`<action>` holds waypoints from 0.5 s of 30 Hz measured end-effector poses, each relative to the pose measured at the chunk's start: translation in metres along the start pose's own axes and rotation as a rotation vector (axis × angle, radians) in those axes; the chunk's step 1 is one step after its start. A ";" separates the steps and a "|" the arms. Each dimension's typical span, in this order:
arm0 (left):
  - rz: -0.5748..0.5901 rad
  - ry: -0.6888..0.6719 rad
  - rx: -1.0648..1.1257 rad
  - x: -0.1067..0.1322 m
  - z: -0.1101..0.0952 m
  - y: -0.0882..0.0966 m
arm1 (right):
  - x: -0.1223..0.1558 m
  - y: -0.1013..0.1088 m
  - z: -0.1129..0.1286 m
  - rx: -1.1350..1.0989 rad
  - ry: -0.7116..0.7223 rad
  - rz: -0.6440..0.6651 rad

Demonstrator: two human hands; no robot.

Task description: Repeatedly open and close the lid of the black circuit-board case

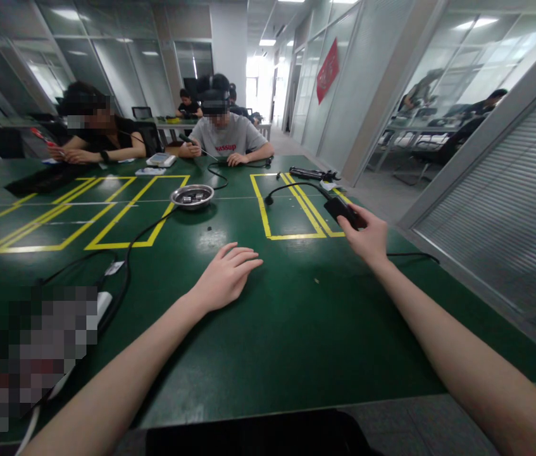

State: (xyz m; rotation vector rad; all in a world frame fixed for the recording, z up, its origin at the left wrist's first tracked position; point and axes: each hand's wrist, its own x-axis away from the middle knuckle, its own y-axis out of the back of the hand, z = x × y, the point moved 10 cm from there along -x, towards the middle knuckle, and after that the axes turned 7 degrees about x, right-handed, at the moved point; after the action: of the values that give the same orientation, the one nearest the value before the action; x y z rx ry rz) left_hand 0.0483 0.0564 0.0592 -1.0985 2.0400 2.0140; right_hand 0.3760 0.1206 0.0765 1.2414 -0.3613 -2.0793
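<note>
Gripping the black adapter (340,211) in the right hand (368,232) — already taken up, with plug (268,199) unconnected on the bench (296,329) — holding out an empty, loosely extended left hand (224,277).

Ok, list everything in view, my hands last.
Table: one, green, foreground
Box: one, black, in right hand
Cables: several, black, on table
Metal bowl: one, silver, mid-table, holding metal pieces
Tape outlines: several, yellow, on table
Tray-like item: one, black, far left
Tripod-like object: one, black, far right
Device: one, white, far side
Blurred object: one, partly white, near left
People: several, dark or grey clothes, across table and beyond
Sign: one, red, right wall
Left hand: one, bare, mid-table, empty
Right hand: one, bare, holding box
</note>
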 end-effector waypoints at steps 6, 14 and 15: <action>0.067 0.046 0.104 0.000 0.000 -0.012 | -0.003 -0.011 -0.058 0.171 -0.221 0.100; 0.120 0.108 0.151 0.001 0.006 -0.018 | -0.003 -0.021 -0.090 0.359 -0.304 0.175; 0.124 0.112 0.156 0.001 0.006 -0.018 | -0.003 -0.022 -0.089 0.382 -0.283 0.179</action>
State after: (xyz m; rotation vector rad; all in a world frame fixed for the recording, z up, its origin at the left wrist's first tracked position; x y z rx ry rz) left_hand 0.0548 0.0636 0.0424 -1.1034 2.3297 1.8447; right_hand 0.4444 0.1475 0.0218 1.0720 -1.0008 -2.0900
